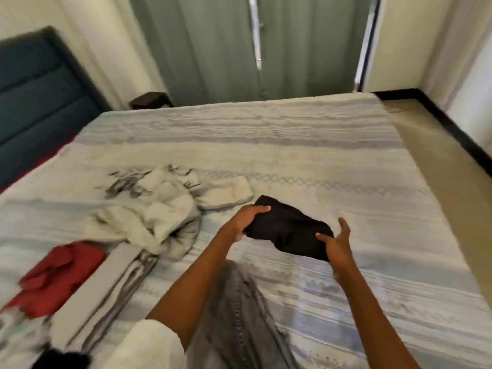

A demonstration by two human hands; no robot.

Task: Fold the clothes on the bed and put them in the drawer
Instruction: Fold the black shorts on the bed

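— Where is the black garment (288,231) held?

— It is held just above the bed (332,161), right of the white printed garment (149,209). Its long axis is seen running from upper left to lower right, between the two hands.

— How is it gripped?

— Its upper-left end is clutched in the left hand (246,218), fingers curled. Its lower-right end is pinched by the right hand (335,243), thumb on top, the other fingers spread. It looks dark, limp and bunched, perhaps shorts; blur prevents certainty.

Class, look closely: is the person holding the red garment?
No, both the left hand and right hand grip the black garment; the red garment lies untouched.
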